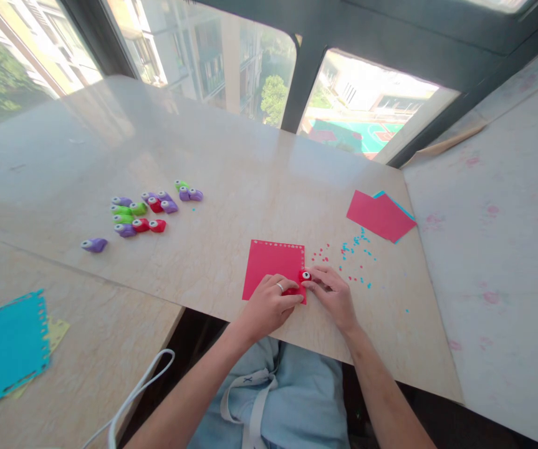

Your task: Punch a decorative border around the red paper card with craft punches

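Note:
A red sheet of paper [269, 265] lies in front of me, with small punched holes along its top edge and down its upper right side. A small red craft punch [305, 275] with a white-ringed round button sits at the sheet's right edge. My right hand [334, 296] closes its thumb and fingers on the punch from the right. My left hand [271, 302], wearing a ring, rests on the lower right of the sheet, its bent fingers gripping the paper beside the punch. The left fingertips partly hide that corner.
Several purple, green and red punches [140, 209] stand at the left. Red and blue paper bits [355, 246] are scattered right of the sheet. More red paper [378, 215] lies near the wall. A blue punched sheet [9, 346] and white cable [140, 386] are at lower left.

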Motion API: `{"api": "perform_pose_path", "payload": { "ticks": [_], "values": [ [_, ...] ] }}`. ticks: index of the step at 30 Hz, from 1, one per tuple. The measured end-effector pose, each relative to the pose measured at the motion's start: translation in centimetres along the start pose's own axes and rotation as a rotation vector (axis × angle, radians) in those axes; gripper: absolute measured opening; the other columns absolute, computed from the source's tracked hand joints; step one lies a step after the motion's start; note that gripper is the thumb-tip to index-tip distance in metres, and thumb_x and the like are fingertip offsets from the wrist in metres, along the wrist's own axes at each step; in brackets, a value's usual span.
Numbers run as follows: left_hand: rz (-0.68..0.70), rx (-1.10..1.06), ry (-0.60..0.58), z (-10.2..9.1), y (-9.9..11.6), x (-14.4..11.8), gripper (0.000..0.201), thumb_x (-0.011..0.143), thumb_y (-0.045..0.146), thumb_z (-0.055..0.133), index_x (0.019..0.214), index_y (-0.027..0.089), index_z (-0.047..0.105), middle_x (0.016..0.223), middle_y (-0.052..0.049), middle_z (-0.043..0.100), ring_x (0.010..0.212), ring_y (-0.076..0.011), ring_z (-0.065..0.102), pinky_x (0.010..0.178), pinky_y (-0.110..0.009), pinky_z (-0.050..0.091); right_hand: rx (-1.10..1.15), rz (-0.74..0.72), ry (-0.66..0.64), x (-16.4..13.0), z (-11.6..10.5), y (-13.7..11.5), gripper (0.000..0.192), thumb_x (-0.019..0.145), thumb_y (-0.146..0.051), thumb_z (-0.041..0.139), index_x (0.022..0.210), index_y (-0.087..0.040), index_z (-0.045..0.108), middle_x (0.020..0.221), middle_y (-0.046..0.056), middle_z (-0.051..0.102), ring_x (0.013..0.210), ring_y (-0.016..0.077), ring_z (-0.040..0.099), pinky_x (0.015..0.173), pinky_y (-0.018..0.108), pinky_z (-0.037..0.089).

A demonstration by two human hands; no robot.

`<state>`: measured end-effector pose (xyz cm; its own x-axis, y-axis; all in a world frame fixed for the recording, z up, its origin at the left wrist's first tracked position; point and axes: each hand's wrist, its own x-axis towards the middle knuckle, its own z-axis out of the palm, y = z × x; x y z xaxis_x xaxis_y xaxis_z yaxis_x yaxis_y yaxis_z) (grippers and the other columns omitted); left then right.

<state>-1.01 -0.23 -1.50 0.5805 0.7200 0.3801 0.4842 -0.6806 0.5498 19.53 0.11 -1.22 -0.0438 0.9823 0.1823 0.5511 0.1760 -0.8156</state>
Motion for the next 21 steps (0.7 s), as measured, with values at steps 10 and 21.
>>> {"api": "perform_pose_path", "payload": {
  "ticks": [10,21],
  "values": [
    [0.023,0.034,0.003,0.02,0.09,0.04,0.019,0.098,0.022,0.053,0.101,0.023,0.072,0.112,-0.006,0.069,0.099,-0.0206,0.057,0.084,-0.036,0.042,0.025,0.021,-0.027,-0.01,-0.06,0.0,0.027,0.085,-0.044,0.071,0.106,-0.027,0.076,0.101,0.007,0.069,0.074,0.0172,0.063,0.072,0.034,0.056],
    [0.0,-0.009,-0.004,-0.08,0.16,0.1,0.019,0.098,0.021,0.053,0.103,0.024,0.072,0.113,-0.007,0.069,0.1,-0.0206,0.057,0.084,-0.036,0.042,0.032,0.072,-0.045,-0.74,-0.5,-0.2,0.031,0.083,-0.045,0.073,0.108,-0.026,0.073,0.098,0.005,0.071,0.074,0.0175,0.064,0.067,0.031,0.055]
  ]
}}
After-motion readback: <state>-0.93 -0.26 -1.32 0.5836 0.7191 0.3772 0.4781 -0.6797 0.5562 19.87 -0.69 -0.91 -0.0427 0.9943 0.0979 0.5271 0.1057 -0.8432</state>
